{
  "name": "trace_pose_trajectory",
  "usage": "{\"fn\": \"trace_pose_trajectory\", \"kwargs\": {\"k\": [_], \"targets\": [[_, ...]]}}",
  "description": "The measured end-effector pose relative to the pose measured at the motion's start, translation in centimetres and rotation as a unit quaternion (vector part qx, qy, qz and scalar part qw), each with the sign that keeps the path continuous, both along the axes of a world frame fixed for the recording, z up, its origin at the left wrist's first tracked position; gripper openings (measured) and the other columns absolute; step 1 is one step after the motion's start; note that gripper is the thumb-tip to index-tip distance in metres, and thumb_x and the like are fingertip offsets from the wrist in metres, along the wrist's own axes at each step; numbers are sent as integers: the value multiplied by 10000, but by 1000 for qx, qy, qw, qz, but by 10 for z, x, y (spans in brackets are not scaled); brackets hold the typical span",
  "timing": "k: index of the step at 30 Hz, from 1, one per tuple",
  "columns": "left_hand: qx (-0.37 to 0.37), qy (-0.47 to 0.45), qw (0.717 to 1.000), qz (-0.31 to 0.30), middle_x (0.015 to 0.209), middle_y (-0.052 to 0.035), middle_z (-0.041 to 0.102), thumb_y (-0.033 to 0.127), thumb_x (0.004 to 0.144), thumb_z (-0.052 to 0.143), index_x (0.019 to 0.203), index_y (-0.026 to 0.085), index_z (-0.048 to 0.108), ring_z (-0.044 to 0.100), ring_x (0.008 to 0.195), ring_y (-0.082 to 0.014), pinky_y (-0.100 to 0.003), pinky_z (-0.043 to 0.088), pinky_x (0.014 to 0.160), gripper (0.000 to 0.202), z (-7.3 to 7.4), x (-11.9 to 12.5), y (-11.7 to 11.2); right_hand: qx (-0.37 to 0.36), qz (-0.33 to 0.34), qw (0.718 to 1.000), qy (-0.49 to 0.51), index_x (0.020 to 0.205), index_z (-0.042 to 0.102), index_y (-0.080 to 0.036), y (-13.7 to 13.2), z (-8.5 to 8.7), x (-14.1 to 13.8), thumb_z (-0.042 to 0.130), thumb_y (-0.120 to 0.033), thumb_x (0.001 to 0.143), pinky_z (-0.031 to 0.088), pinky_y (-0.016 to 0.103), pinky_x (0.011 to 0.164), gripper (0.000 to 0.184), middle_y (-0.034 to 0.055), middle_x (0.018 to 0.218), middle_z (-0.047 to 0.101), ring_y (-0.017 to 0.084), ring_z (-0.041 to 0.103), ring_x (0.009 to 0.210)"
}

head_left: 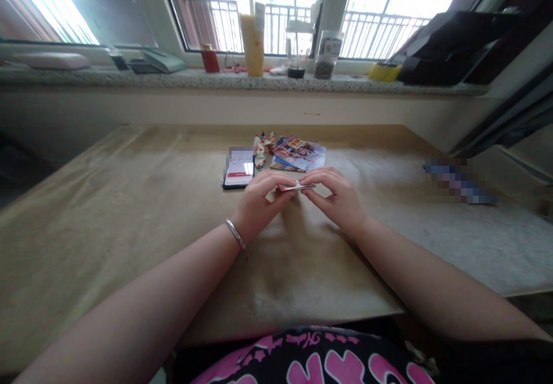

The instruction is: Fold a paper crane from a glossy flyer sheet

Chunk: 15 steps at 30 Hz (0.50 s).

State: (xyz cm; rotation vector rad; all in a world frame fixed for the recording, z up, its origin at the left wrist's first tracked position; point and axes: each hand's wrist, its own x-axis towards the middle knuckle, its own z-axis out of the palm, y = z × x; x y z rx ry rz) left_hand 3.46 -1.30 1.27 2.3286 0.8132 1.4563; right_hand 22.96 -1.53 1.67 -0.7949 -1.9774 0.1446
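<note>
A small folded piece of paper (296, 187), white with red at its left end, is held edge-on between both hands above the table. My left hand (266, 194), with a silver bracelet at the wrist, pinches its left end between thumb and fingers. At the other end, my right hand (336, 194) grips it the same way. Just beyond the left hand lies a phone (239, 166) with a lit screen. Folded paper pieces with red and white patterns (262, 149) sit beside it. Colourful printed sheets (302, 152) are stacked behind the paper in my hands.
A brown covering lies over the table (142, 228). A blurred bluish item (460, 182) rests at the right. Along the windowsill (173, 80) stand a tall yellow-filled cup (253, 44), a red bottle (210, 60), clear containers (327, 56) and a black bag (449, 50).
</note>
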Motion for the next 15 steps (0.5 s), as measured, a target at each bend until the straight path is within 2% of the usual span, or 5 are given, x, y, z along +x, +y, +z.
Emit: {"fn": "trace_pose_trajectory", "kwargs": {"k": [8, 15], "targets": [[13, 13, 1000, 7, 924, -58, 693, 246, 834, 616, 879, 187, 648, 640, 909, -169, -356, 506, 853, 81, 2, -1, 0, 5, 4, 1000, -10, 892, 659, -267, -1, 0, 1, 609, -268, 838, 484, 380, 871, 74, 18, 898, 710, 183, 638, 896], [101, 72, 991, 45, 993, -42, 694, 265, 825, 637, 994, 217, 641, 631, 950, -166, -378, 457, 923, 176, 4, -5, 1, 23, -2, 999, -25, 917, 672, -270, -2, 2, 2, 622, -295, 833, 484, 381, 868, 101, 23, 908, 713, 189, 631, 908]]}}
